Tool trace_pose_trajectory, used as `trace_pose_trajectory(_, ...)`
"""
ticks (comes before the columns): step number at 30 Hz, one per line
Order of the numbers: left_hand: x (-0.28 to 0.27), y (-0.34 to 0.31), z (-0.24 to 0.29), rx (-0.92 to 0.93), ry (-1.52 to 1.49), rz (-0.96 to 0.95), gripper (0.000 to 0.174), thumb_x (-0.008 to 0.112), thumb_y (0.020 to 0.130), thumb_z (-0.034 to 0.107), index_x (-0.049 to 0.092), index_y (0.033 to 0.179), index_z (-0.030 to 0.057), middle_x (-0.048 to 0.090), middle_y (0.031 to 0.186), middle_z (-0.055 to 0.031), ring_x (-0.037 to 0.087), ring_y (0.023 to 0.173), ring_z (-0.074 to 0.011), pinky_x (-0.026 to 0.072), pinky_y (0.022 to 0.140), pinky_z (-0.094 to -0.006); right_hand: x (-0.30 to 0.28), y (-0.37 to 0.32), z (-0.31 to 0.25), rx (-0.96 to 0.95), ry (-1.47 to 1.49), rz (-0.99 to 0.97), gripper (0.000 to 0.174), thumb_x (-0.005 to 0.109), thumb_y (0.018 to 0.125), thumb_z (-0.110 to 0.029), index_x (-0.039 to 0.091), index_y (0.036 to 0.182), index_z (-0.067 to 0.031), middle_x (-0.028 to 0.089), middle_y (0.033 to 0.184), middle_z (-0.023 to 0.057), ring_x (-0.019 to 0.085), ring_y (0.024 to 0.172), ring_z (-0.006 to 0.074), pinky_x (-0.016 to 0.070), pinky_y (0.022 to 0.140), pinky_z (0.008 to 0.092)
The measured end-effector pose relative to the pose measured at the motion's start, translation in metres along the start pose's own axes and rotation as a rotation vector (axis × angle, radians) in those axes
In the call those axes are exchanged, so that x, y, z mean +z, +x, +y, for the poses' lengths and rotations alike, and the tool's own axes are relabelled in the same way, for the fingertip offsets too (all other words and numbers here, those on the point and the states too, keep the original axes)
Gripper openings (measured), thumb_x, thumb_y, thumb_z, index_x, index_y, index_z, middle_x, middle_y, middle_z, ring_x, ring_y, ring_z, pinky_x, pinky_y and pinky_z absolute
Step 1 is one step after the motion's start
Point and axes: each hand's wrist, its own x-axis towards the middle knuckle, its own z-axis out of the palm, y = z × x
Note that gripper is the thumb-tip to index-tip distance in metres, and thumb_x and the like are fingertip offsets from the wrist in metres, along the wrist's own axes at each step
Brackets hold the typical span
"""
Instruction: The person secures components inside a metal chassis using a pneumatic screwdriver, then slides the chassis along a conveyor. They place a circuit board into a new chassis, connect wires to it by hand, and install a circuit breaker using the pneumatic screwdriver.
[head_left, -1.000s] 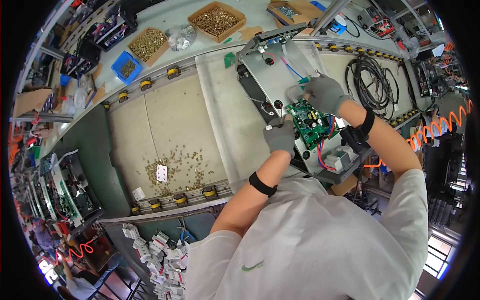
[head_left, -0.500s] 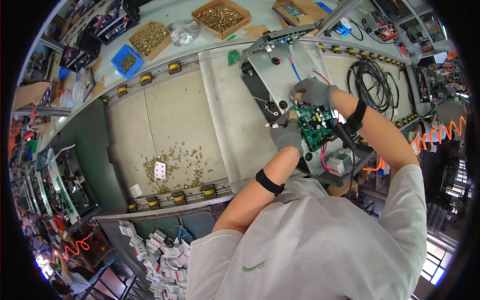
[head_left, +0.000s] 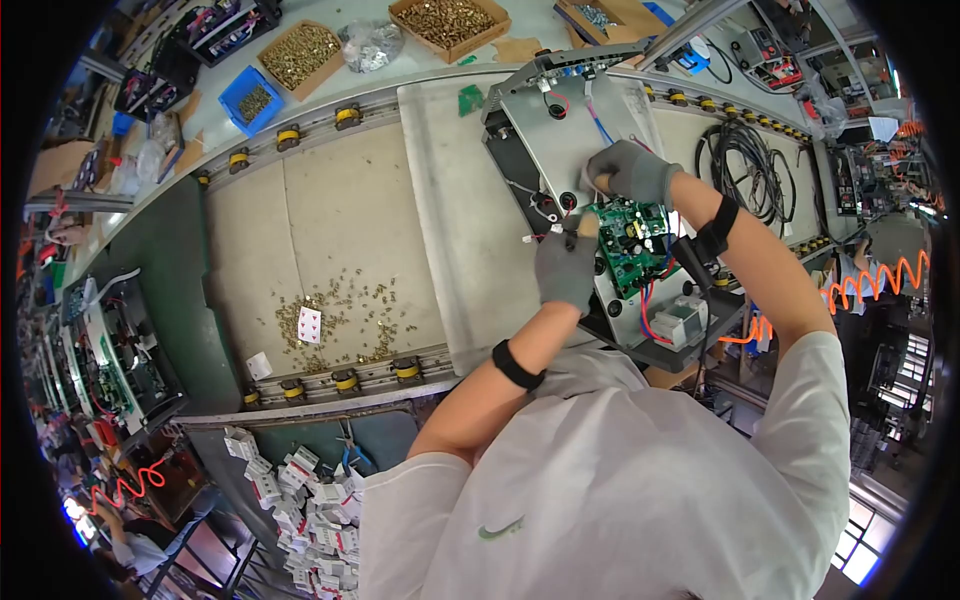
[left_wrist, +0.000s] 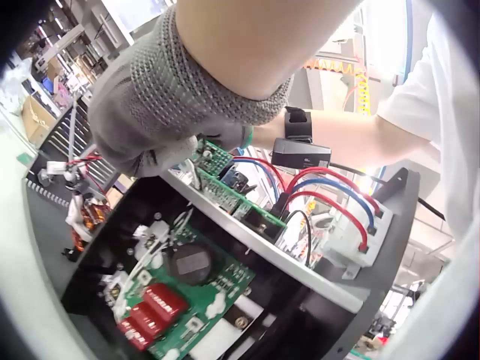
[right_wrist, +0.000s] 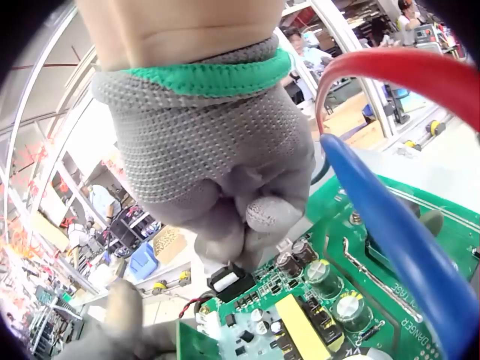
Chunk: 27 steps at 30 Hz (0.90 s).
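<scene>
Both hands wear grey gloves and work at a metal chassis (head_left: pixel 540 130) carrying a green circuit board (head_left: pixel 618 268). My left hand (head_left: pixel 566 268) is at the board's left edge, its fingers curled round thin leads; a white plug (head_left: pixel 529 239) sticks out beside it. In the left wrist view, red and black wires run near this glove (left_wrist: pixel 142 112). My right hand (head_left: pixel 630 173) is bent over the board's far corner. Its thumb and fingers come together by a black connector (right_wrist: pixel 231 282); I cannot tell what they hold. Red and blue wires (right_wrist: pixel 390 232) cross close to the right wrist camera.
Coiled black cable (head_left: pixel 745 165) lies right of the chassis. Loose brass fittings (head_left: pixel 350 320) and a playing card (head_left: pixel 310 324) lie on the line's left part. Boxes of fittings (head_left: pixel 450 22) and a blue bin (head_left: pixel 250 102) stand behind. White boxed parts (head_left: pixel 310 510) are piled at lower left.
My right hand has moved left to the board's far corner, nearer my left hand, and bent its fingers downward. My left hand has turned slightly, still at the board's left edge.
</scene>
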Motion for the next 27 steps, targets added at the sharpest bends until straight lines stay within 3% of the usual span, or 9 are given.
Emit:
trace_pose_trajectory(2, -0.017, -0.007, -0.002, 0.395, 0.206, 0.063, 0.031, 0.069, 0.082, 0.029, 0.063, 0.102, 0.0060, 0.063, 0.077, -0.0064, 0.058, 0.063, -0.0180, 0.0474, 0.062, -0.0301, -0.004, -0.006, -0.003, 0.114, 0.015, 0.210, 0.022, 0.058, 0.079, -0.010, 0.068, 0.097, -0.0035, 0.067, 0.087, 0.0146, 0.063, 0.079, 0.0248, 0.0478, 0.075, 0.0340)
trace_pose_trajectory(7, -0.076, -0.005, -0.043, 0.276, 0.217, -0.148, 0.025, 0.060, 0.085, 0.018, 0.063, 0.106, 0.0070, 0.064, 0.089, -0.0079, 0.059, 0.070, -0.0161, 0.0475, 0.066, -0.0281, 0.009, -0.033, 0.015, 0.080, 0.106, 0.364, 0.014, 0.052, 0.083, -0.001, 0.064, 0.090, 0.0009, 0.066, 0.085, 0.0116, 0.061, 0.079, 0.0193, 0.0474, 0.075, 0.0311)
trace_pose_trajectory(9, -0.081, 0.002, -0.061, 0.150, 0.222, -0.209, 0.025, 0.059, 0.085, 0.014, 0.064, 0.108, 0.0066, 0.065, 0.091, -0.0081, 0.058, 0.074, -0.0155, 0.0477, 0.069, -0.0278, 0.011, -0.041, 0.014, 0.032, 0.015, 0.466, 0.018, 0.057, 0.081, -0.011, 0.065, 0.096, -0.0033, 0.064, 0.079, 0.0166, 0.060, 0.070, 0.0267, 0.0473, 0.067, 0.0348)
trace_pose_trajectory(12, -0.068, 0.013, -0.080, 0.335, 0.437, -0.252, 0.024, 0.059, 0.086, 0.017, 0.065, 0.108, 0.0114, 0.065, 0.096, -0.0112, 0.062, 0.083, -0.0255, 0.0487, 0.079, -0.0344, 0.015, -0.045, 0.008, -0.030, -0.060, 0.502, 0.016, 0.056, 0.084, -0.011, 0.065, 0.096, -0.0057, 0.063, 0.076, 0.0141, 0.059, 0.066, 0.0252, 0.0459, 0.064, 0.0344)
trace_pose_trajectory(16, -0.051, 0.024, -0.069, 0.312, 0.590, -0.431, 0.025, 0.063, 0.083, 0.021, 0.066, 0.108, 0.0187, 0.065, 0.094, -0.0113, 0.062, 0.084, -0.0240, 0.0492, 0.078, -0.0348, 0.008, -0.047, -0.011, 0.136, -0.034, 0.365, 0.017, 0.054, 0.088, -0.010, 0.062, 0.100, -0.0005, 0.064, 0.081, 0.0105, 0.058, 0.072, 0.0172, 0.0458, 0.068, 0.0300)
trace_pose_trajectory(20, -0.046, 0.041, -0.084, 0.369, 0.533, -0.500, 0.025, 0.063, 0.083, 0.025, 0.066, 0.107, 0.0180, 0.065, 0.090, -0.0095, 0.062, 0.083, -0.0244, 0.0493, 0.076, -0.0366, 0.010, -0.046, -0.006, 0.141, -0.012, 0.353, 0.018, 0.054, 0.088, -0.011, 0.063, 0.101, -0.0007, 0.065, 0.083, 0.0100, 0.059, 0.075, 0.0170, 0.0462, 0.072, 0.0296)
trace_pose_trajectory(22, -0.047, 0.040, -0.077, 0.607, 0.753, -0.482, 0.025, 0.061, 0.083, 0.028, 0.066, 0.105, 0.0183, 0.066, 0.091, -0.0081, 0.063, 0.083, -0.0261, 0.0502, 0.074, -0.0386, 0.014, -0.045, -0.003, -0.014, -0.029, 0.378, 0.020, 0.053, 0.089, -0.011, 0.063, 0.102, -0.0010, 0.066, 0.087, 0.0099, 0.060, 0.080, 0.0173, 0.0461, 0.076, 0.0297)
trace_pose_trajectory(26, -0.044, 0.034, -0.081, 0.615, 0.871, -0.478, 0.022, 0.060, 0.082, 0.029, 0.067, 0.100, 0.0181, 0.066, 0.091, -0.0084, 0.064, 0.081, -0.0267, 0.0510, 0.070, -0.0398, 0.016, -0.041, -0.007, -0.016, -0.025, 0.361, 0.020, 0.053, 0.089, -0.011, 0.064, 0.103, -0.0007, 0.067, 0.092, 0.0122, 0.061, 0.084, 0.0189, 0.0459, 0.080, 0.0308)
trace_pose_trajectory(27, -0.045, 0.034, -0.087, 0.517, 0.768, -0.385, 0.020, 0.060, 0.081, 0.030, 0.067, 0.097, 0.0181, 0.066, 0.090, -0.0085, 0.064, 0.078, -0.0268, 0.0511, 0.068, -0.0403, 0.014, -0.040, -0.010, 0.069, -0.047, 0.327, 0.020, 0.054, 0.088, -0.013, 0.064, 0.102, -0.0033, 0.066, 0.094, 0.0143, 0.062, 0.086, 0.0249, 0.0465, 0.080, 0.0326)
